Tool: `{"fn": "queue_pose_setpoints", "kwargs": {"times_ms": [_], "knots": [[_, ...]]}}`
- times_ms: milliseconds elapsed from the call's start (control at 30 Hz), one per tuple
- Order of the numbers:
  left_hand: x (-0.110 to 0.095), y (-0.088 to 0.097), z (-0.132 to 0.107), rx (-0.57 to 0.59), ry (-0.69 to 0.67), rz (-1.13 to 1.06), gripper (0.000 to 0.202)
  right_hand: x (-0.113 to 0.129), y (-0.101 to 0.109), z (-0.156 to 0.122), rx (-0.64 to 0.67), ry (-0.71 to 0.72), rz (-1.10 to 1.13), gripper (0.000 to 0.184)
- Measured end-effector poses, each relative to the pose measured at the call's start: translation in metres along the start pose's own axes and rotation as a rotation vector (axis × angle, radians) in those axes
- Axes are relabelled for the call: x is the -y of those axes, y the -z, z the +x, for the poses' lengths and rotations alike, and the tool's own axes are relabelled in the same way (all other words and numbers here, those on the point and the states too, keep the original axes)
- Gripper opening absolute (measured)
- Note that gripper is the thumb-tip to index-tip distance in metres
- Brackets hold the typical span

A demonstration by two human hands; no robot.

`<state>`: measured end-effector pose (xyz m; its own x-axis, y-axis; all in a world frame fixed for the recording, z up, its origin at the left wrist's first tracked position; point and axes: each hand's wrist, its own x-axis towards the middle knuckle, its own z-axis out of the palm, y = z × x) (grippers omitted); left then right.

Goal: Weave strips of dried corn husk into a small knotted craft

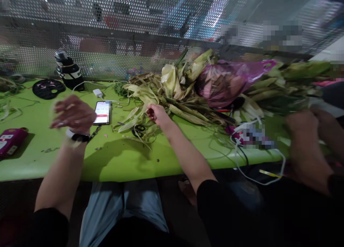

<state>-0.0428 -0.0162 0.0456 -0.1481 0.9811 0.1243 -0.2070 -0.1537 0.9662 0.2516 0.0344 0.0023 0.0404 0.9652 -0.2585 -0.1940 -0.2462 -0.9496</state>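
Observation:
My left hand [73, 110], smeared by motion, hovers over the table just left of a lit phone [102, 112]. A dark band circles that wrist, and whether its fingers hold anything is unclear. My right hand [157, 114] has its fingers curled closed at the near side of a heap of corn husks [174, 85]. Pale husk strips lie right behind its fingertips; what is inside the curl, if anything, is hidden. Below it, a small black ring-shaped object [138, 130] lies among loose husk strips [143, 137].
A black bottle [70, 75], a black mask-like item [48, 88] and a magenta device [12, 141] are on the green table [118, 164]. A pink plastic bag [223, 82] rests on the husks. White cables [271, 182] hang over the front edge. Another person's hands [302, 127] are blurred at right.

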Motion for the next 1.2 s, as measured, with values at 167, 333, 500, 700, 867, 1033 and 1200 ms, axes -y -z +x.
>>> {"fn": "queue_pose_setpoints", "kwargs": {"times_ms": [167, 333, 500, 700, 867, 1033, 1200], "knots": [[-0.018, 0.007, 0.007, -0.145, -0.367, -0.236, 0.034, 0.008, 0.003, 0.0, 0.1, -0.202, 0.329, 0.023], [0.023, -0.049, 0.003, 0.196, 0.455, -0.214, 0.019, 0.006, -0.009, -0.02, 0.407, -0.243, 0.299, 0.019], [0.049, -0.073, -0.015, 0.351, 0.402, -0.007, 0.014, 0.004, -0.019, -0.039, 0.469, -0.025, 0.027, 0.019], [0.047, -0.073, -0.021, 0.396, 0.436, 0.029, 0.015, 0.004, -0.022, -0.045, 0.523, 0.035, -0.184, 0.028], [0.046, -0.078, -0.023, 0.404, 0.467, 0.069, 0.013, -0.001, -0.024, -0.041, 0.447, 0.132, -0.232, 0.032], [0.046, -0.079, -0.023, 0.426, 0.522, 0.028, 0.019, -0.004, -0.023, -0.036, 0.454, 0.18, -0.252, 0.035], [0.049, -0.077, -0.022, 0.478, 0.526, 0.01, 0.026, -0.007, -0.022, -0.032, 0.462, 0.212, -0.24, 0.036]]}}
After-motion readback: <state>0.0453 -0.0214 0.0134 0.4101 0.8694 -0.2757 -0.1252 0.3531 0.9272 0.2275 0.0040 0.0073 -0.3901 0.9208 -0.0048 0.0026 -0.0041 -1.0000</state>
